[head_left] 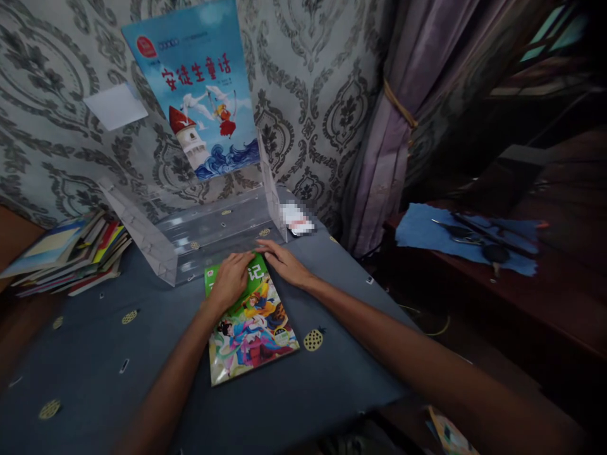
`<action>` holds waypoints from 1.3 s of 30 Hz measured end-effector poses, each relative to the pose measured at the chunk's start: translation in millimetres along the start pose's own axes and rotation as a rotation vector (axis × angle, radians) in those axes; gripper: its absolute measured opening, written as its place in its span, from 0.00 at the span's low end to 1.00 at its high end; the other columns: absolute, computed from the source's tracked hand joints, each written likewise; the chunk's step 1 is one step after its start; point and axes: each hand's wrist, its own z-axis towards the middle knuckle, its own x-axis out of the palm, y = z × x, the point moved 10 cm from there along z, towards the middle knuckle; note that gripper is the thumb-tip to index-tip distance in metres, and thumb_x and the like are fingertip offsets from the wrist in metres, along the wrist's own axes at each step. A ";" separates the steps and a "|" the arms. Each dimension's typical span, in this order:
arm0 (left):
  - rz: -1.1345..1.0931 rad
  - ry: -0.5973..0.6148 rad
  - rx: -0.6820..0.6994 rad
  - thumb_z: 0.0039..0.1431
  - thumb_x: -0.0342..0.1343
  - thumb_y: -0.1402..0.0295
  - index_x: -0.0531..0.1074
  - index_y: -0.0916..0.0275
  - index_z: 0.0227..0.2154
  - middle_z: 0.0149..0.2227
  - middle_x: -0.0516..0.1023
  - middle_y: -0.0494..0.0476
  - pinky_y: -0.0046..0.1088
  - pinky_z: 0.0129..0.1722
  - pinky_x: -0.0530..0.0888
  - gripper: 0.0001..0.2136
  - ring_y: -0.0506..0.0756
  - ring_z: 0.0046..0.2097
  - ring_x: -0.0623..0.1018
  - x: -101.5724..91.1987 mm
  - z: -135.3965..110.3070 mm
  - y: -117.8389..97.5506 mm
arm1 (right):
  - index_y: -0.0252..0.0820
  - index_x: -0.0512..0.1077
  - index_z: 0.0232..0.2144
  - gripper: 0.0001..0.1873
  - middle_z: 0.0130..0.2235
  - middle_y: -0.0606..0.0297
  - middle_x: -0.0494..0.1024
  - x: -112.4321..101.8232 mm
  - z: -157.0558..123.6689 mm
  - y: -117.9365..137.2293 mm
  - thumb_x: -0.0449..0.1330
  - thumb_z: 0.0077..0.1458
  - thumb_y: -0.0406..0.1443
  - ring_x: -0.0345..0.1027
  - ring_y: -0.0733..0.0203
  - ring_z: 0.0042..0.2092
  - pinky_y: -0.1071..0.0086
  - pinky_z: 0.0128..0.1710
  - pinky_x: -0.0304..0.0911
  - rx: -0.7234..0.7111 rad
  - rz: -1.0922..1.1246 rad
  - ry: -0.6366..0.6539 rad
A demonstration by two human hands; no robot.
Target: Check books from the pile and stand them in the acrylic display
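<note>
A colourful green picture book (251, 328) lies flat on the grey-blue cloth (118, 354) in front of a clear acrylic stand (190, 234). My left hand (231, 278) rests on the book's upper edge with the fingers curled over its top. My right hand (285, 260) lies at the book's top right corner, fingers stretched flat and touching it. A blue picture book (199, 88) with a lighthouse cover stands upright in the stand against the wall.
A stack of books (66, 253) lies at the left on the cloth. A small white packet (297, 220) sits beside the stand's right end. To the right are a purple curtain (384, 139) and a dark wooden shelf with a blue cloth (465, 240) and tools.
</note>
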 end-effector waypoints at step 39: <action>0.030 0.096 0.158 0.67 0.45 0.74 0.72 0.60 0.56 0.58 0.76 0.60 0.47 0.62 0.65 0.19 0.61 0.62 0.69 10.8 -5.7 -24.6 | 0.42 0.70 0.56 0.18 0.55 0.57 0.78 0.6 1.6 5.0 0.48 0.69 0.37 0.71 0.57 0.56 0.57 0.59 0.65 -0.024 -0.197 -0.008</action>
